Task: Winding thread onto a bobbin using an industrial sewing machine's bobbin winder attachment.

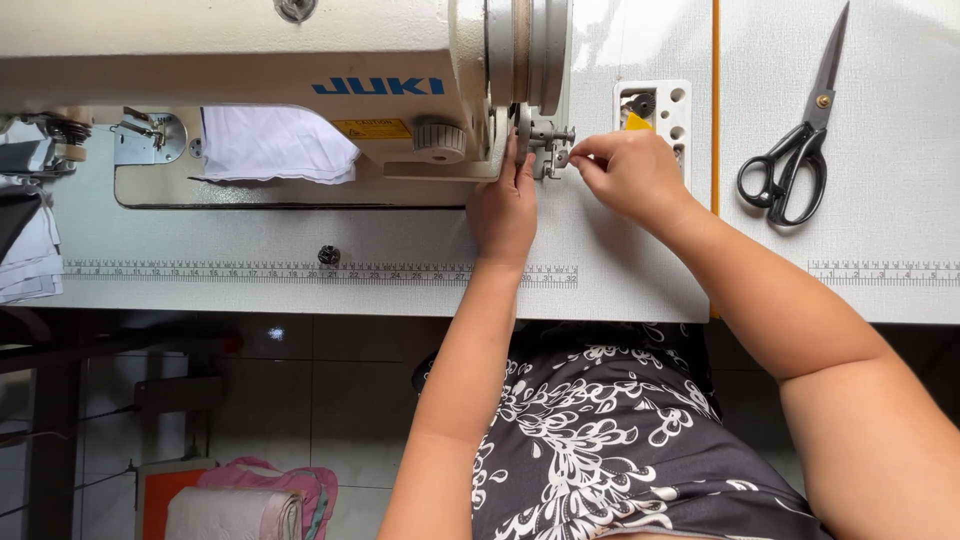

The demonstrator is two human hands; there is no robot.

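**A:** What lies nearest the camera?

**B:** A lap in a black dress with white flowers [600, 440], and two bare forearms reaching up and away. Below the surface edge, at lower left, a pink bundle [265, 495] lies on the tiled floor.

**A:** And on the white surface [250, 290]?

**B:** A printed ruler strip [300, 271] runs along its near edge, with a small dark knob [329, 255] just beyond it. The left hand [505, 205] lies flat past the strip, fingers together and pointing up, tips against the right end of the sewing machine [250, 50]. It clamps nothing that can be seen.

**A:** The right hand?

**B:** The right hand [625, 170] is just beside the left, its thumb and fingers pinched together at the small metal bobbin winder [553, 140] that juts from the machine's end. What, if anything, sits between the fingertips is too small to tell.

**A:** What surrounds them?

**B:** Behind the right hand, a white tray with round holes [668, 105] is set into the surface, a yellow piece showing in it. Well apart to the right, past an orange line, black-handled scissors [800, 150] lie with the blades pointing away.

**A:** Farther back?

**B:** The cream machine body spans the top, its handwheel [535, 50] above the left hand. White cloth [275, 145] lies under the arm, and the needle parts [145, 135] sit at far left.
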